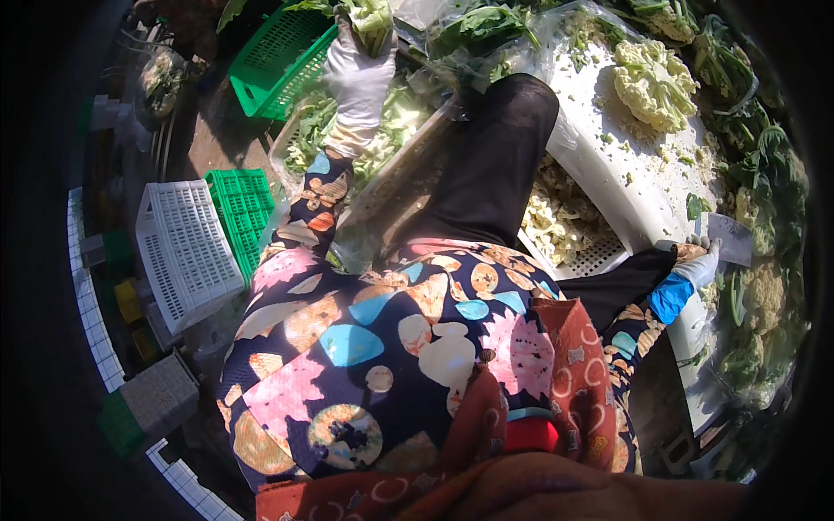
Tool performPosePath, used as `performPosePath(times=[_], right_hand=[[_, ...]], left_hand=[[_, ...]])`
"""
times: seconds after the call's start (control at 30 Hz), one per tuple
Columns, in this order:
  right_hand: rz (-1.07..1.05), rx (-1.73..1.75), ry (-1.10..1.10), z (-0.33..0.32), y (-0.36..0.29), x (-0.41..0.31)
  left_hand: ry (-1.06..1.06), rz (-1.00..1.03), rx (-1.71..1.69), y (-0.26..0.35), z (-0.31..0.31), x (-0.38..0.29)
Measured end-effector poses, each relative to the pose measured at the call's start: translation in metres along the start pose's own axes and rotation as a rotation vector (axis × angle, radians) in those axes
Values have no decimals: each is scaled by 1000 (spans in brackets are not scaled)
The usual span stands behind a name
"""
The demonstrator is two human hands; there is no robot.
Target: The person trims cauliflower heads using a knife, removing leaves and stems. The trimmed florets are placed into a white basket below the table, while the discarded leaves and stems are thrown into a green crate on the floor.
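Note:
My left hand (361, 65), in a pale glove, reaches up over a crate of cut leaves and stems (401, 124) and grips a cauliflower stalk with leaves (371, 23). At the right, my right hand (697, 264), in a white glove with a blue cuff, is shut on a knife with a broad metal blade (730, 239); its handle is mostly hidden. The blade lies by the edge of a white work surface (606, 156) strewn with crumbs. A trimmed cauliflower head (655, 84) sits on that surface's upper part.
A green plastic crate (280, 65) stands beside my left hand. White (189, 254) and green crates (241, 221) stand at the left. Below the work surface, a white basket (603, 260) holds cauliflower pieces (560, 221). Leafy cauliflowers (762, 293) line the right side.

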State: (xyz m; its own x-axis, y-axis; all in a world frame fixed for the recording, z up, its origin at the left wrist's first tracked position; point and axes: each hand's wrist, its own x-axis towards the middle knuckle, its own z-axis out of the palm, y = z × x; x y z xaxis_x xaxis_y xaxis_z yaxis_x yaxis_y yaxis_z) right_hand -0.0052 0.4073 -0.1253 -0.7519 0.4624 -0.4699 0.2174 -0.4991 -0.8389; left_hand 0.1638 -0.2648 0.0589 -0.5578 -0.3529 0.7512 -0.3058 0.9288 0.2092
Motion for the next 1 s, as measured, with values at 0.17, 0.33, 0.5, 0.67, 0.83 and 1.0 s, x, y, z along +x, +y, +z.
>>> performPosePath(times=[0.17, 0.33, 0.5, 0.67, 0.83, 1.0], right_hand=[[-64, -66, 39, 29, 23, -2], [-235, -34, -4, 53, 7, -58], [-146, -10, -1, 49, 7, -60], [-59, -117, -254, 82, 19, -111], [-60, -337, -274, 105, -7, -143], [-125, -736, -335, 163, -44, -136]], left_hand=[[-761, -102, 122, -179, -14, -112], [-562, -312, -774, 10, 71, -24], [-1018, -197, -948, 240, 131, 31], [-729, 312, -320, 308, 274, -9], [-775, 193, -478, 337, 280, -24], [-720, 254, -490, 331, 289, -30]])
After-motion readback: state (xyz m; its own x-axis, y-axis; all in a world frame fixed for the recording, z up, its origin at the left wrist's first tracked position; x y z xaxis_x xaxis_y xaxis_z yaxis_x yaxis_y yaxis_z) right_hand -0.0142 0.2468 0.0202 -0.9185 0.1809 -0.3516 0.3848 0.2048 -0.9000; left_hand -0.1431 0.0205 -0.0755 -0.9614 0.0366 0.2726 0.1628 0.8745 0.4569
